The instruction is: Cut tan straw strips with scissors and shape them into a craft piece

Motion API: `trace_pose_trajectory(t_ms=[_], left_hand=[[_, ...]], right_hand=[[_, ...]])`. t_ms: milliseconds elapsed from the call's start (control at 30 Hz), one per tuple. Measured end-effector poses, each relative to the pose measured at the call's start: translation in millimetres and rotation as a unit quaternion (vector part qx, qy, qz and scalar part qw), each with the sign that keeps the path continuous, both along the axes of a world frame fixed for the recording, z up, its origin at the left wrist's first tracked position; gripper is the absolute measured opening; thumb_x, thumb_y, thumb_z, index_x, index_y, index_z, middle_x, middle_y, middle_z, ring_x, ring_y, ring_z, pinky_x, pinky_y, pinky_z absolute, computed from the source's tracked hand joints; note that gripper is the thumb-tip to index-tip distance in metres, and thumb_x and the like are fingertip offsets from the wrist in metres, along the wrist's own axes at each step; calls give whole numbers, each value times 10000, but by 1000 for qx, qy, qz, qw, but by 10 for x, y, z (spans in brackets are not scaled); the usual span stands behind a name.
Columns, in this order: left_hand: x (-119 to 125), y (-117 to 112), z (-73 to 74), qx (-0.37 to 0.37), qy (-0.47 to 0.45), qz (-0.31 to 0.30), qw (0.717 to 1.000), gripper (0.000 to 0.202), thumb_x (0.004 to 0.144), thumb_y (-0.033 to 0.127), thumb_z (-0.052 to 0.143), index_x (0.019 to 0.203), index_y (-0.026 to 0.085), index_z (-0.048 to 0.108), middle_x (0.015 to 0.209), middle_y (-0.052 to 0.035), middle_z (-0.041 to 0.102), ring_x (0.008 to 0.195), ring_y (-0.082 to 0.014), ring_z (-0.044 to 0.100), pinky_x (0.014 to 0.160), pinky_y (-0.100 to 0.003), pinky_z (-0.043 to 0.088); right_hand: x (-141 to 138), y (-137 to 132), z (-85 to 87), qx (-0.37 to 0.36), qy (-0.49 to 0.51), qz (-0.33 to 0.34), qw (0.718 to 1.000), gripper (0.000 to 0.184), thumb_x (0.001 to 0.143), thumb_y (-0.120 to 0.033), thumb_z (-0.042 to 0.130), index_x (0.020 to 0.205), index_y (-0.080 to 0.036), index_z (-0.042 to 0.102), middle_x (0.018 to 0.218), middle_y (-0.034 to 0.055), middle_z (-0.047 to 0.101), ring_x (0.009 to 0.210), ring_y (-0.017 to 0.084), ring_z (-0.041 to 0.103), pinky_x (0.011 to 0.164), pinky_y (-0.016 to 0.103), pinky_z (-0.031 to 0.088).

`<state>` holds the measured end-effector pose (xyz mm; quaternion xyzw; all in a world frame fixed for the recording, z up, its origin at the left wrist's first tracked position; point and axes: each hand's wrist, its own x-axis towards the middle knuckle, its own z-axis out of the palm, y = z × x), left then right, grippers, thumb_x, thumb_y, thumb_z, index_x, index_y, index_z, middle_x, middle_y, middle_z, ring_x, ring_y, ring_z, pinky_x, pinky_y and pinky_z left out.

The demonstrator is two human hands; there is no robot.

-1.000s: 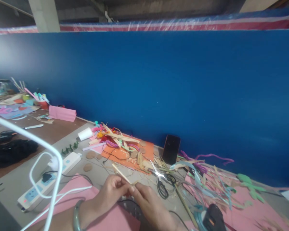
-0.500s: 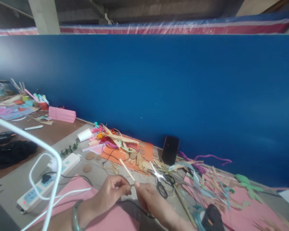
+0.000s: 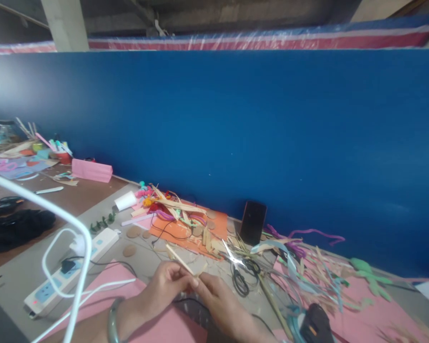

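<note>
A thin pale stick [image 3: 179, 258] slants up and to the left out of my right hand [image 3: 223, 302], whose thumb and fingers are closed on its lower end. Right beside it, fingertips nearly touching, is my left hand [image 3: 166, 288], with thumb and fingers pinched together near the stick's lower end. What sits in that pinch is too small to make out. A green-grey bangle [image 3: 113, 320] circles my left wrist. Both hands are above pink paper [image 3: 175, 321] and the grey tabletop. Open scissors with black handles [image 3: 240, 267] lie just beyond my right hand.
An orange sheet [image 3: 216, 224] carries strips and shavings. A dark phone [image 3: 253, 222] leans on the blue partition [image 3: 236, 133]. At left are a power strip [image 3: 48, 288] and a white curved tube [image 3: 86, 247]. Paper strips [image 3: 329, 276] and a black object [image 3: 315, 324] lie at right.
The stick has tipped further left and lower. My right hand has shifted slightly left and down, and the two hands' fingertips are closer together.
</note>
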<state>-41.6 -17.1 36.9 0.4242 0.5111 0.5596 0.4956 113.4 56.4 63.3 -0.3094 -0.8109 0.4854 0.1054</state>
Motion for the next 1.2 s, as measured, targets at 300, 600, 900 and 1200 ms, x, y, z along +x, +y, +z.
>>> trace_pose_trajectory(t_ms=[300,600,900,1200], left_hand=[[23,-47,106,10,29,-35,999,391,759,483,683,680,100,688,613,-27,627,602,-126,539,582,-221,405],[-84,21,14,22,25,36,999,328,759,438,694,662,124,693,627,-61,684,597,-135,597,594,-225,457],[0,15,-27,3,2,5,1000,357,735,445,721,644,104,673,577,-33,623,566,-117,540,550,-214,408],[-11,-1,-1,13,29,-55,998,366,780,457,670,715,98,706,634,-46,642,595,-120,533,567,-219,385]], right_hand=[[-11,-35,68,-57,18,9,998,556,920,-555,354,655,-170,656,646,12,610,651,155,531,617,250,390],[162,249,162,-139,80,-110,981,570,903,-634,295,515,-217,306,449,-76,259,408,80,242,431,229,220],[16,56,-19,-11,11,12,1000,528,893,-585,416,776,-140,675,705,35,616,685,168,539,644,264,401],[-9,-11,41,-76,17,-9,997,589,878,-648,349,543,-190,505,497,-41,379,507,116,360,519,247,307]])
